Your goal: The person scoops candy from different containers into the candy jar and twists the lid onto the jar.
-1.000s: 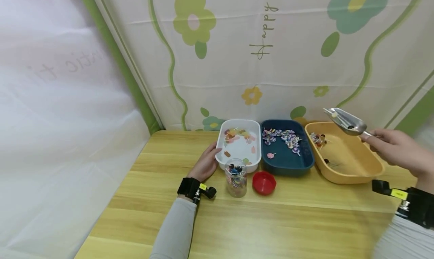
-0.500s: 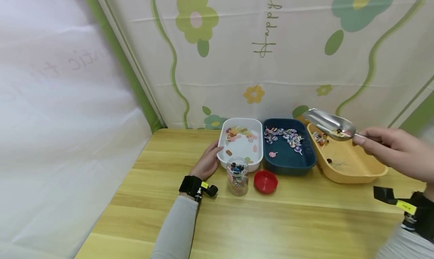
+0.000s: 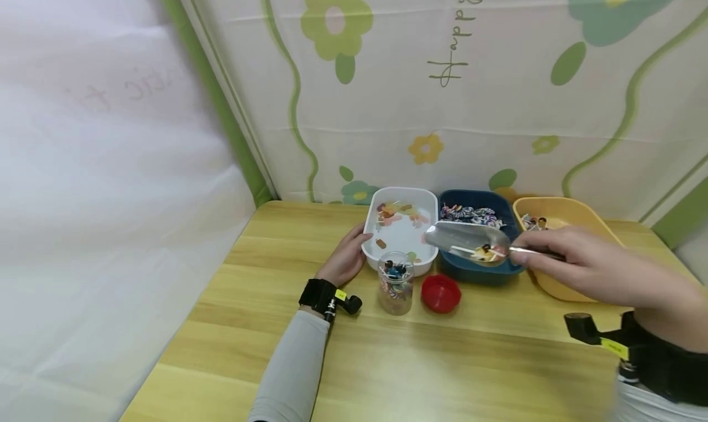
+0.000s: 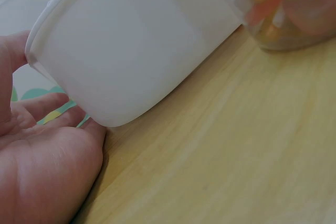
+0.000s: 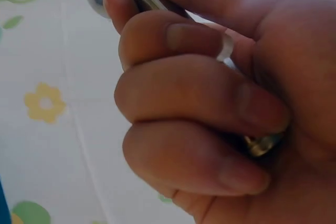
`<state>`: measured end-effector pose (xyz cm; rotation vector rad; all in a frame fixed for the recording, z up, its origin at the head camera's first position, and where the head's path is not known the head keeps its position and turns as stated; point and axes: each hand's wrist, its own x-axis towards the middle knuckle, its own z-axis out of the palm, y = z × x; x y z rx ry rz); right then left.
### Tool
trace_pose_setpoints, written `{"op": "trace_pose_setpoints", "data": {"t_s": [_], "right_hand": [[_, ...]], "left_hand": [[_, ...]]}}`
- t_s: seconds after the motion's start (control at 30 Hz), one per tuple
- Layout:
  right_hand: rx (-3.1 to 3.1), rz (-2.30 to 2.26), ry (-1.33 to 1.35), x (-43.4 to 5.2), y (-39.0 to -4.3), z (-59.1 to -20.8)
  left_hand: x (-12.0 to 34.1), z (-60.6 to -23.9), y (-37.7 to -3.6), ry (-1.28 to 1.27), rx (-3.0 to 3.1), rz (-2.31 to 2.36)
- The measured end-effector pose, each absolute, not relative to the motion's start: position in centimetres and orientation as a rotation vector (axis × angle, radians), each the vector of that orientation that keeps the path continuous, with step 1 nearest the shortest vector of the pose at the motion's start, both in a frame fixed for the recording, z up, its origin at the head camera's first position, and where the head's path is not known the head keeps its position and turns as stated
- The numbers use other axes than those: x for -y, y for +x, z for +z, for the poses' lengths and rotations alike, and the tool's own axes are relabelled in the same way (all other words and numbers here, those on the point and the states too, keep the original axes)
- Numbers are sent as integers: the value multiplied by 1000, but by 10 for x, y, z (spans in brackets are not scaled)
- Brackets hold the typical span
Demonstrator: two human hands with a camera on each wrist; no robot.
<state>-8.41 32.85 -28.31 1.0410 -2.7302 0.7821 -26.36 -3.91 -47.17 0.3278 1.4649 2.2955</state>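
My right hand (image 3: 586,265) grips the handle of a metal scoop (image 3: 461,234), its fingers curled round it in the right wrist view. Small lollipops (image 3: 487,253) with white sticks lie in the scoop, which hangs over the blue tray and reaches the white tray's right edge in the head view. My left hand (image 3: 344,259) holds the white tray (image 3: 401,265) by its left side, thumb at the rim (image 4: 31,51) and fingers low against the wall. In front of that tray stands a clear jar (image 3: 396,287), partly filled with colourful lollipops. A red lid (image 3: 440,294) lies beside the jar.
The blue tray (image 3: 481,274) holds swirled lollipops and is partly hidden by the scoop. To its right stands a yellow tray (image 3: 575,210) with a few lollipops, partly behind my right hand. A printed curtain (image 3: 365,115) rises behind the wooden table (image 3: 431,373).
My right hand has carried the loaded scoop leftward and lower, from above the yellow tray to over the blue one. My left hand stays on the white tray. The head view has shifted slightly.
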Motion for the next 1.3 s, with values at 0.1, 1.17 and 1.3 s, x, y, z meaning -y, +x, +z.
{"op": "trace_pose_setpoints", "data": {"t_s": [0.1, 1.17, 1.3], "right_hand": [[2769, 775, 1080, -317, -90, -286], [2928, 762, 974, -310, -87, -292], [2866, 751, 978, -317, -86, -293]], "left_hand": [[37, -470, -263, 317, -1460, 2292], [28, -472, -263, 299, -1449, 2279], [28, -472, -263, 313, -1445, 2278]]}}
